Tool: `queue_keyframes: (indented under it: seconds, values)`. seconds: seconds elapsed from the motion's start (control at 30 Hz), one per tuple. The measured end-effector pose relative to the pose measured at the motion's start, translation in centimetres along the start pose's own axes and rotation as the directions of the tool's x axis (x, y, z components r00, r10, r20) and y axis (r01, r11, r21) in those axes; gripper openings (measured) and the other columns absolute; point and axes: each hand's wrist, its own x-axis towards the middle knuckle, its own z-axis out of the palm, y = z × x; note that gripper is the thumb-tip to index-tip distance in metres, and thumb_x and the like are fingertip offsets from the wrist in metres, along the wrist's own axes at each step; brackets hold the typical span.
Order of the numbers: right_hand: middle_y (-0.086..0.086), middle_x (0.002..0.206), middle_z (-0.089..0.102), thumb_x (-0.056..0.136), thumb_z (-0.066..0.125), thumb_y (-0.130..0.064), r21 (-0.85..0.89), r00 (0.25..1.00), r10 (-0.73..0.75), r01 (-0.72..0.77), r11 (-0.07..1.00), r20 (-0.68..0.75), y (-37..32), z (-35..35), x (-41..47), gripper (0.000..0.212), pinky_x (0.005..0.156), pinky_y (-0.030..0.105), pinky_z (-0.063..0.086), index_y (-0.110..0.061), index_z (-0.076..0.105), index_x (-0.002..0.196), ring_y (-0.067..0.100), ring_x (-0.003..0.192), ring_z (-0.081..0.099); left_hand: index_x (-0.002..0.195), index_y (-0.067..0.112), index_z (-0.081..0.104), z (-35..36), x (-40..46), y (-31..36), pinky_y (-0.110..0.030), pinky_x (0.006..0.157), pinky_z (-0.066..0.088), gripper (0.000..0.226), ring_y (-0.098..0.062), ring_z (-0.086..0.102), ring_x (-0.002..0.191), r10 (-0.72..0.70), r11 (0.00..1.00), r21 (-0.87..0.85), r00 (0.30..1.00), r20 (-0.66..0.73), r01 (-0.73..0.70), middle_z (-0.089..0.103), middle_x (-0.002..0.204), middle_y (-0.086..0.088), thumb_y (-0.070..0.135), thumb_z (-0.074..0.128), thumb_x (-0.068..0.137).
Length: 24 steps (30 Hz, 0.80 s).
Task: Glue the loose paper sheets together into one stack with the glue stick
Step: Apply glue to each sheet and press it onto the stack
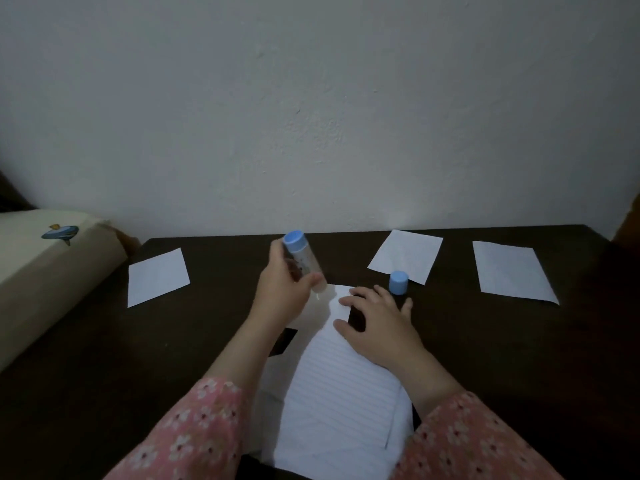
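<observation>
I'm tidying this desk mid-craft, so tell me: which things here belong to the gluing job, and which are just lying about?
Part of the job:
glue stick, held in the left hand
blue cap
lined sheet, pressed by the right hand
three loose sheets

Just lying about:
cream cushion with a whale print

The left hand [282, 289], reaching out of a pink flowered sleeve [187, 434], curled its fingers in a grip; the right hand [375, 323] lay flat, fingers spread.
</observation>
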Motion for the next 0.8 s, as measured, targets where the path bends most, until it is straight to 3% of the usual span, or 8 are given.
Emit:
queue_keyframes:
  seconds: [0.13,0.33,0.53,0.8]
  values:
    - [-0.016,0.154,0.026,0.092,0.049,-0.054,-0.003,1.000,-0.006,0.006,1.000,0.001,0.0,0.0,0.0,0.045,0.111,0.063,-0.008,-0.044,0.044,0.135,0.016,0.147,0.006,0.130,0.024,0.035,1.5,1.9,1.1,-0.039,0.092,0.052,0.060,-0.024,0.054,0.120,0.063,0.986,0.147,0.991,0.118,-0.080,0.055,0.130,-0.007,0.017,0.070,0.083]
    - [-0.016,0.153,0.027,0.092,0.049,-0.052,-0.021,1.000,-0.014,0.014,1.000,-0.004,-0.1,-0.1,0.0,0.040,0.111,0.063,-0.006,-0.041,0.048,0.131,0.017,0.147,0.007,0.126,0.023,0.035,2.8,2.9,0.3,-0.040,0.089,0.054,0.056,-0.024,0.058,0.115,0.094,0.976,0.181,0.987,0.133,-0.118,0.058,0.125,-0.008,0.019,0.071,0.083]
    - [-0.015,0.152,0.027,0.092,0.049,-0.052,-0.054,1.000,-0.007,0.007,0.999,0.000,-0.3,0.0,0.0,0.036,0.111,0.064,-0.004,-0.038,0.050,0.125,0.018,0.147,0.009,0.124,0.023,0.037,3.4,2.6,-0.3,-0.026,0.075,0.048,0.053,-0.019,0.061,0.103,0.150,0.960,0.211,0.972,0.178,-0.187,0.062,0.111,-0.004,0.018,0.071,0.083]
    - [-0.014,0.153,0.025,0.094,0.045,-0.051,-0.071,1.000,-0.005,0.006,0.997,0.004,-0.3,0.0,-0.1,0.041,0.111,0.065,-0.003,-0.039,0.046,0.133,0.019,0.147,0.008,0.140,0.023,0.029,1.8,3.3,-1.2,-0.042,0.096,0.049,0.070,-0.024,0.053,0.120,0.113,0.954,0.252,0.974,0.199,-0.162,0.055,0.129,-0.008,0.012,0.069,0.083]
